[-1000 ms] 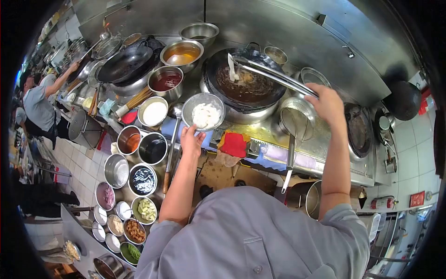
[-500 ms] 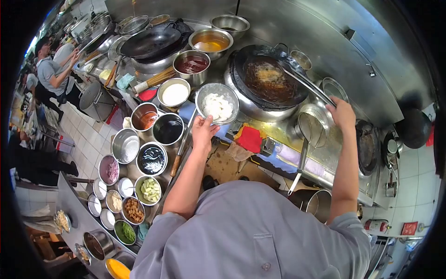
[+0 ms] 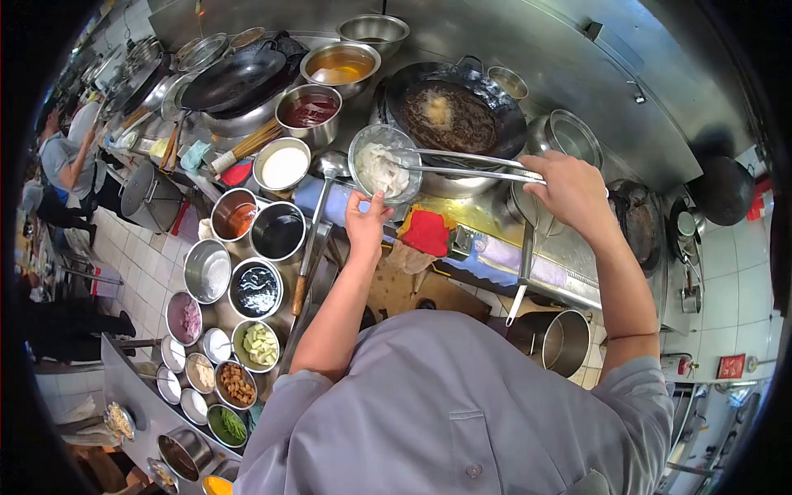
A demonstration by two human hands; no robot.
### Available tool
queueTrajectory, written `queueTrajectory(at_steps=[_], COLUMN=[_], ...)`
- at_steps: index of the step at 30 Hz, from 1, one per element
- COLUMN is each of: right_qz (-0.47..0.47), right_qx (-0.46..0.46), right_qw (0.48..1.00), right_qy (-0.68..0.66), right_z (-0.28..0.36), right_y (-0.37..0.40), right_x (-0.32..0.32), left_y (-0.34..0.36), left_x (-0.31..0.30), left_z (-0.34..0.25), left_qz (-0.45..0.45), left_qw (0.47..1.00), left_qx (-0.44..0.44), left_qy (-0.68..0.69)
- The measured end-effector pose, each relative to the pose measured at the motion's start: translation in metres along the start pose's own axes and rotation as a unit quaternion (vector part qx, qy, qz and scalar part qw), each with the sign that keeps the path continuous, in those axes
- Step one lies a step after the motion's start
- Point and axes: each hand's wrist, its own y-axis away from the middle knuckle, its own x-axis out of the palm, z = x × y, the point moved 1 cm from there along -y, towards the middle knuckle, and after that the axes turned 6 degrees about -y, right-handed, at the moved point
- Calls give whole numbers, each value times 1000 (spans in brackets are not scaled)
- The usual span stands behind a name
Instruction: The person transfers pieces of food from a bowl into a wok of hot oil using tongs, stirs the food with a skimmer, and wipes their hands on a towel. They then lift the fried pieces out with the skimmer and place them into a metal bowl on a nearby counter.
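My left hand (image 3: pixel 368 219) grips the near rim of a round grey bowl (image 3: pixel 399 135), thumb over the edge. Soft white pieces (image 3: pixel 379 170) lie in it. In my right hand (image 3: pixel 571 188) is a pair of long metal tongs (image 3: pixel 478 173), pointing left with the tips among the white pieces. Just beyond the tongs sits a black wok (image 3: pixel 507 111) of dark bubbling oil, with a pale golden patch (image 3: pixel 439 109) in the middle. A ladle (image 3: pixel 331 164) lies left of the bowl.
Pots of sauces and ingredients crowd the left, including a white-filled pot (image 3: pixel 282 168) and green chunks (image 3: pixel 260 344). A red cloth (image 3: pixel 427 232) lies on the near counter edge, with a strainer handle (image 3: pixel 525 264) to its right. Another person (image 3: pixel 68 165) stands far left.
My right hand has brought the tongs from the wok to the bowl, tips now in the white pieces. The bowl stays in my left hand. The view has shifted.
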Motion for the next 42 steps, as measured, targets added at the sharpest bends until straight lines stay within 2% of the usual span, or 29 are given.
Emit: queueTrajectory(at_steps=[5,8,15,19,22,26,28,29,32,34,36,37,38,39,41,42], right_qz=[-27,-75,-67,-15,2,-15,32,51,71,87,69,73,-4,-29,-58,-71], right_qx=[31,44,128,174,175,184,221,241,218,259,259,273,256,225,248,226], right_qw=[999,994,985,984,984,982,974,969,973,962,963,959,967,974,967,971], right_qy=[-21,-66,-98,-39,-23,-29,-27,-24,-6,7,21,-14,7,27,-1,-11], right_z=[-6,-17,-55,-80,-97,-123,-129,-131,-148,-159,-169,-150,-145,-145,-109,-93], right_y=[13,21,24,-1,-38,-91,-113,-121,-128,-123,-110,-96,-83,-74,-53,-42], right_x=[-27,-40,-44,-26,-6,32,50,59,86,92,76,45,30,16,-24,-39], left_y=[1,-1,-6,-4,-3,0,2,4,6,9,10,10,12,13,13,11], left_x=[-2,-4,-8,-15,-20,-25,-30,-33,-46,-52,-60,-66,-68,-71,-73,-76], left_z=[2,3,4,4,8,2,-1,-3,-9,-17,-22,-25,-30,-34,-43,-41], left_qz=[3,0,-18,-34,-46,-55,-61,-68,-75,-76,-72,-66,-67,-65,-51,-39], left_qw=[999,998,995,993,992,992,992,991,991,991,991,992,990,991,990,992], left_qx=[-39,-60,-81,-97,-104,-102,-101,-106,-101,-104,-104,-105,-119,-115,-126,-118], left_qy=[17,23,56,51,51,50,54,54,47,40,39,35,23,27,25,19])
